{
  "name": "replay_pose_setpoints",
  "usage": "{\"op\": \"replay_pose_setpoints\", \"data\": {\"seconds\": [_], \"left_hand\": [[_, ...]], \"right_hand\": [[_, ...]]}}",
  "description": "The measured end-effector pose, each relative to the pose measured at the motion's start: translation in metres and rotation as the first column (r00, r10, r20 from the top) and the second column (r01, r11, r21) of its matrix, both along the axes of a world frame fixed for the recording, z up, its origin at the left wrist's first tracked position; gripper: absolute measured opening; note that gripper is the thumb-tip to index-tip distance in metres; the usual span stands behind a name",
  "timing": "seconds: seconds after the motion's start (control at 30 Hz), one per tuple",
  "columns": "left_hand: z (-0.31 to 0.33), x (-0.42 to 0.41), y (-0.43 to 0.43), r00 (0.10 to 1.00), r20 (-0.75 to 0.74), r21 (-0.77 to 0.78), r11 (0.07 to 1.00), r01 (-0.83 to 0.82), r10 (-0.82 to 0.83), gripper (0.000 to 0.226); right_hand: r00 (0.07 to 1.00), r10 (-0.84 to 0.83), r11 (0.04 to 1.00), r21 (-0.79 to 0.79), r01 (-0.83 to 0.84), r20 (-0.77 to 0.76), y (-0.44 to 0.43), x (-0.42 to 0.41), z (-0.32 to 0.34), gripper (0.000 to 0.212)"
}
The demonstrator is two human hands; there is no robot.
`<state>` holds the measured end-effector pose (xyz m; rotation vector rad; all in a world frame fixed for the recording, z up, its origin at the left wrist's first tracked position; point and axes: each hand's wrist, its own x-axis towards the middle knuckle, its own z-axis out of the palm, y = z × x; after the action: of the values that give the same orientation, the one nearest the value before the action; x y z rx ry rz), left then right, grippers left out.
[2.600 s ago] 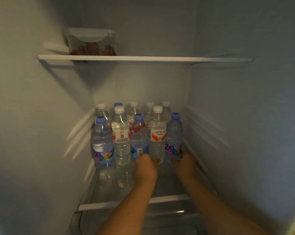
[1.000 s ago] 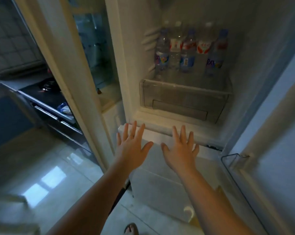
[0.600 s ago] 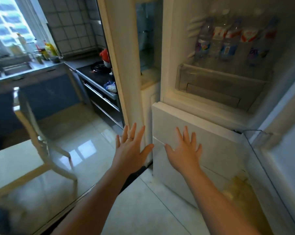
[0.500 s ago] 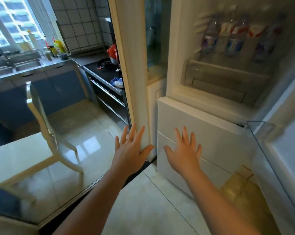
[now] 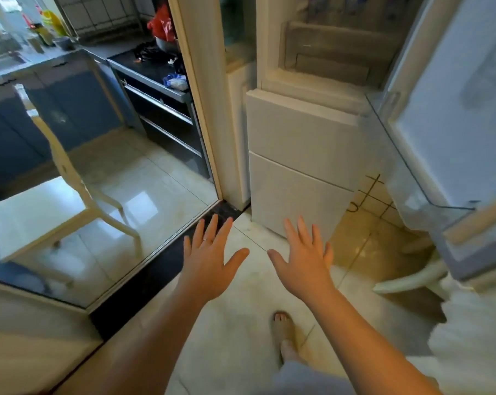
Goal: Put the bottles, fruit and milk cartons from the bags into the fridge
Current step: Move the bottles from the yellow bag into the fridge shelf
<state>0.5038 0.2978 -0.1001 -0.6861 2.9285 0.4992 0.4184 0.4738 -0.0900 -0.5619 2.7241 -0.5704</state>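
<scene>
Both hands are hanging out in front with nothing in them: the left hand (image 5: 209, 263) is spreading its fingers wide, palm down (a thin ring is showing on one finger), and the right hand (image 5: 303, 263) is doing the same just beside it, thumbs pointing toward each other without touching. Both forearms are reaching forward from the bottom edge, bare, roughly parallel and angling slightly inward.

Ahead of the hands the fridge (image 5: 298, 155) is standing with its upper door (image 5: 455, 124) swung open on the right; its lower drawer fronts are closed. At the very top edge the bottles (image 5: 352, 2) are appearing only as a blur above the clear crisper drawer (image 5: 332, 52). 2.6 seconds ago both hands were resting at the bases of the front bottles on the fridge shelf; since then they have been pulling back and opening, and the view is now tilting down toward the tiled floor (image 5: 241, 323), where a bare foot (image 5: 282, 326) is showing. To the left, a pale chair (image 5: 70, 195) is showing behind a glass door panel.
</scene>
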Motion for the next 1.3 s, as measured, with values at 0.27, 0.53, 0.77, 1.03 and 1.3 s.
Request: {"op": "replay_pose_setpoints", "data": {"seconds": [0.27, 0.53, 0.77, 1.03, 1.3], "left_hand": [[-0.025, 0.039, 0.104, 0.984, 0.002, 0.053, 0.983, 0.177, -0.178, 0.091], [-0.035, 0.044, 0.257, 0.942, 0.009, 0.112, 0.937, 0.332, -0.335, 0.084], [-0.048, 0.043, 0.431, 0.924, -0.016, 0.173, 0.909, 0.379, -0.382, 0.080], [-0.043, 0.033, 0.584, 0.875, -0.043, 0.219, 0.850, 0.480, -0.483, 0.077], [-0.038, -0.009, 0.673, 0.793, -0.068, 0.252, 0.758, 0.601, -0.606, 0.072]], "right_hand": [[0.994, -0.105, 0.994, 0.015, 0.105, 0.008, 0.116, 0.058, -0.014, 0.072], [0.976, -0.219, 0.975, 0.044, 0.219, -0.008, 0.271, 0.079, -0.020, 0.072], [0.950, -0.311, 0.948, 0.067, 0.310, -0.002, 0.450, 0.093, -0.028, 0.071], [0.905, -0.425, 0.904, 0.053, 0.424, 0.022, 0.612, 0.111, -0.024, 0.072], [0.832, -0.547, 0.836, 0.002, 0.549, 0.095, 0.701, 0.108, -0.032, 0.071]]}}
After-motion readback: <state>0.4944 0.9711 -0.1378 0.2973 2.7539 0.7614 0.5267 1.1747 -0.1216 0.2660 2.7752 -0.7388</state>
